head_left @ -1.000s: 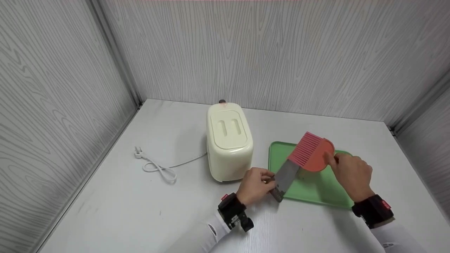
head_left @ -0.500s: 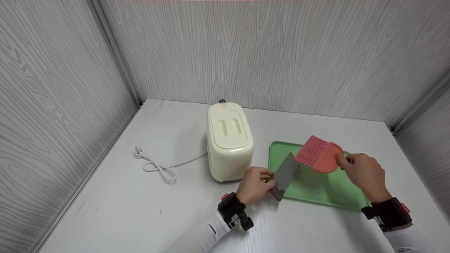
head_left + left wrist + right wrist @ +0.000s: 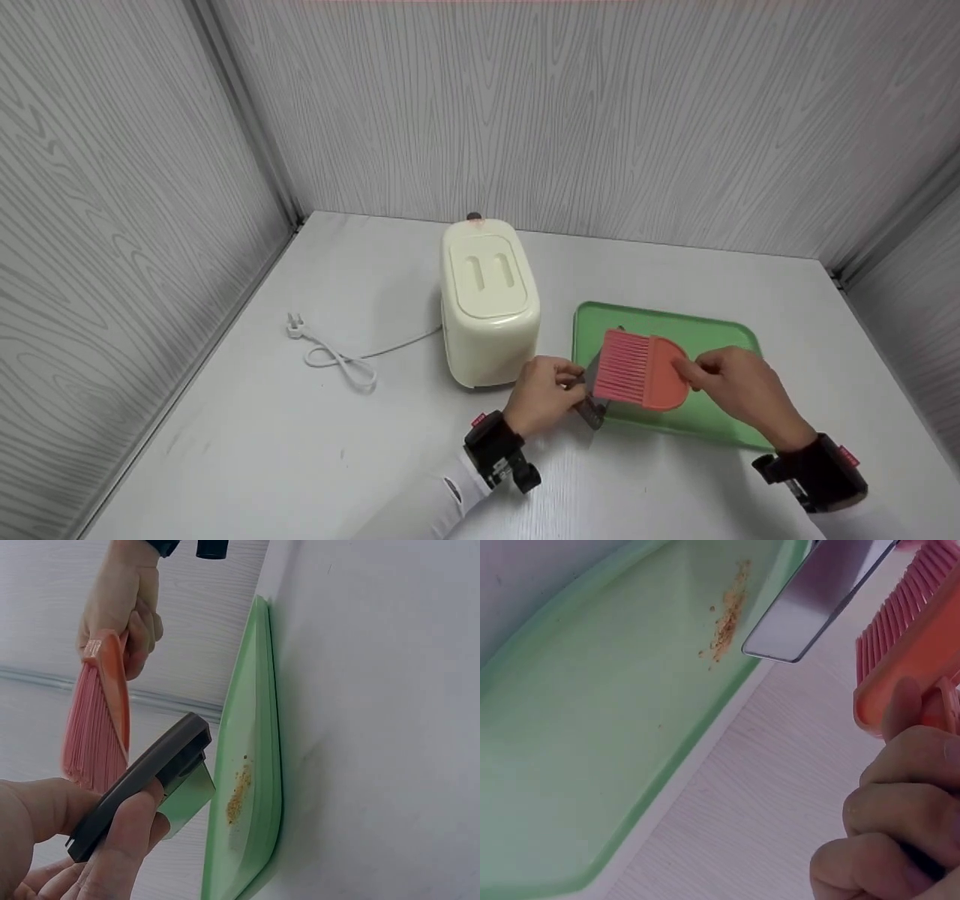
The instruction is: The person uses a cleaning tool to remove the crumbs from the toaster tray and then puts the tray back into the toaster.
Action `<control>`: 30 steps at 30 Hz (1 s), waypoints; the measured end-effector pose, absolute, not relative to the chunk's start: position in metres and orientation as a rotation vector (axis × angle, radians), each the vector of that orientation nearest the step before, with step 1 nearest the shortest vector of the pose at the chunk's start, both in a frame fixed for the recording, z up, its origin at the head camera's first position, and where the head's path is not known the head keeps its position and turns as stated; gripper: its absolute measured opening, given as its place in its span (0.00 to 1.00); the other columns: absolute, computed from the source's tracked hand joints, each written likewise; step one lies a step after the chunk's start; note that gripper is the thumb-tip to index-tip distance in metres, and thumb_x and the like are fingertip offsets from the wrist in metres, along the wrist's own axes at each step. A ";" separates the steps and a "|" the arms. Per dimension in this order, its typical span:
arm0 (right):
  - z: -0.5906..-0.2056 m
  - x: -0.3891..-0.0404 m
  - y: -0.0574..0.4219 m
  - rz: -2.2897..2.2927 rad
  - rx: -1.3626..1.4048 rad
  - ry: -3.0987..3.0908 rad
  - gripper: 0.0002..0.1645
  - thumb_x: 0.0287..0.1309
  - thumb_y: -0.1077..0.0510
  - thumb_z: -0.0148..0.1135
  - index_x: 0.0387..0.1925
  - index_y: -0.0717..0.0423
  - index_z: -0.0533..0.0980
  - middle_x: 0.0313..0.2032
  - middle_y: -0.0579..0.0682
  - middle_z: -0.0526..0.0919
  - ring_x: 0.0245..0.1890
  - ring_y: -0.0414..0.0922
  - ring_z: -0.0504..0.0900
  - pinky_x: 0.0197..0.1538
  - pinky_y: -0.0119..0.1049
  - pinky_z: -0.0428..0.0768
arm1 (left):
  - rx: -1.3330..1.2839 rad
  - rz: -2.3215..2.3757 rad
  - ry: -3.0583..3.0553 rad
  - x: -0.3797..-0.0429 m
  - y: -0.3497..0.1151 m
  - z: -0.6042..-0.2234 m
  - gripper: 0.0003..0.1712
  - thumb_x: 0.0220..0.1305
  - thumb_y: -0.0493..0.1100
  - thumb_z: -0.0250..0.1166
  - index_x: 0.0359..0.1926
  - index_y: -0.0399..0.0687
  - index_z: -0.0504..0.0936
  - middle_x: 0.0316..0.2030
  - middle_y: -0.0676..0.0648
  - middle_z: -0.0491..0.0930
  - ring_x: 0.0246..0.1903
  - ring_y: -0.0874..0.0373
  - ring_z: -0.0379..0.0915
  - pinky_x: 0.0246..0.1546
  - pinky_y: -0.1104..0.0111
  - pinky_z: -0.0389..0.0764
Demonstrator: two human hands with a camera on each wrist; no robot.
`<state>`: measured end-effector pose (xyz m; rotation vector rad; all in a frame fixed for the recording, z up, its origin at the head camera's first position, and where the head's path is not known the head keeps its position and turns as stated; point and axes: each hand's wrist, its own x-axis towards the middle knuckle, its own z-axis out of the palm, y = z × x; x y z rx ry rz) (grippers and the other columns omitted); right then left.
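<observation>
My left hand (image 3: 546, 394) pinches the dark handle end of a metal crumb tray (image 3: 821, 604), holding it tilted over the left edge of a green serving tray (image 3: 675, 322). My right hand (image 3: 750, 386) grips the orange handle of a wide cleaning brush (image 3: 645, 371) with pink bristles. In the head view the bristles cover much of the crumb tray's metal plate. A small heap of brown crumbs (image 3: 729, 619) lies on the green tray, below the crumb tray; in the left wrist view the same crumbs (image 3: 238, 795) show near the rim.
A cream toaster (image 3: 491, 300) with a lid on top stands just left of the green tray. Its white cord (image 3: 345, 360) runs left across the table to a loose plug (image 3: 296, 326). Wood-grained panels enclose the table at the back and sides.
The brush first moved right off the crumb tray's end, then back left and nearer, and now overlaps the plate with its bristles turned left. My left hand stays nearly still.
</observation>
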<state>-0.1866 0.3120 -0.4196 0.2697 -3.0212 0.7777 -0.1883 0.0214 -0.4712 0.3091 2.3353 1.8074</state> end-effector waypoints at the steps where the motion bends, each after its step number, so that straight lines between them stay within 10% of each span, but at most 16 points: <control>1: -0.421 -0.187 0.310 0.778 0.285 -3.023 0.32 0.73 0.37 0.61 0.17 0.50 0.80 0.14 0.36 0.62 0.18 0.34 0.56 0.23 0.28 0.54 | 0.310 1.806 2.334 -0.188 0.022 -0.471 0.15 0.64 0.32 0.70 0.52 0.33 0.87 0.46 0.39 0.92 0.41 0.58 0.90 0.34 0.74 0.90; 30: -0.434 -0.217 0.333 0.340 0.480 -2.915 0.32 0.70 0.43 0.65 0.10 0.44 0.69 0.13 0.34 0.54 0.18 0.34 0.55 0.21 0.29 0.49 | 0.367 1.774 2.362 -0.187 0.020 -0.471 0.13 0.65 0.34 0.70 0.49 0.33 0.88 0.45 0.40 0.92 0.39 0.60 0.90 0.32 0.76 0.88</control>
